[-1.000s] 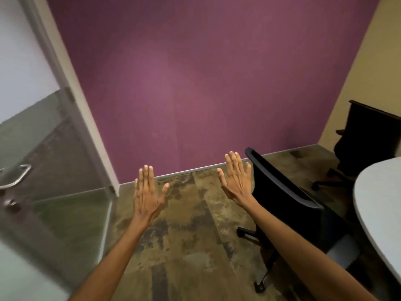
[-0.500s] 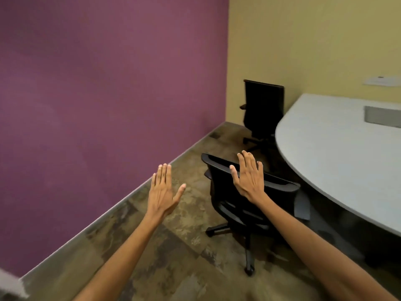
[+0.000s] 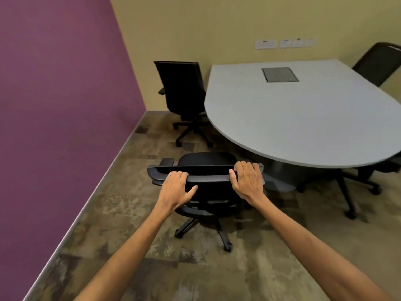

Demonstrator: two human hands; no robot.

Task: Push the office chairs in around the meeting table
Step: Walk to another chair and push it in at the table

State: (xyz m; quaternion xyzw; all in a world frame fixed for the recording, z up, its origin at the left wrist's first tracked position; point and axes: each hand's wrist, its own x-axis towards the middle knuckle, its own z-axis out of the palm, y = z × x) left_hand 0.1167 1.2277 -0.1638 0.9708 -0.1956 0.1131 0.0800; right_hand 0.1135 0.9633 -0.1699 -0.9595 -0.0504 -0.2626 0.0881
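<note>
A mottled brown carpeted floor (image 3: 121, 213) carries a grey rounded meeting table (image 3: 293, 118). Three black wheeled office chairs stand on it around the table: the nearest chair (image 3: 208, 192), a far chair (image 3: 182, 90) and another (image 3: 377, 61) behind the table.

Small office meeting room. Grey rounded table (image 3: 293, 118) with a flush cable hatch (image 3: 280, 74) in its top, black swivel chairs on castors around it: one near (image 3: 206, 185), one by the corner (image 3: 182, 90), one at far right (image 3: 378, 61). Socket panel (image 3: 284, 43) on the beige wall (image 3: 217, 25), purple accent wall (image 3: 54, 94), patterned carpet tiles (image 3: 130, 224).
</note>
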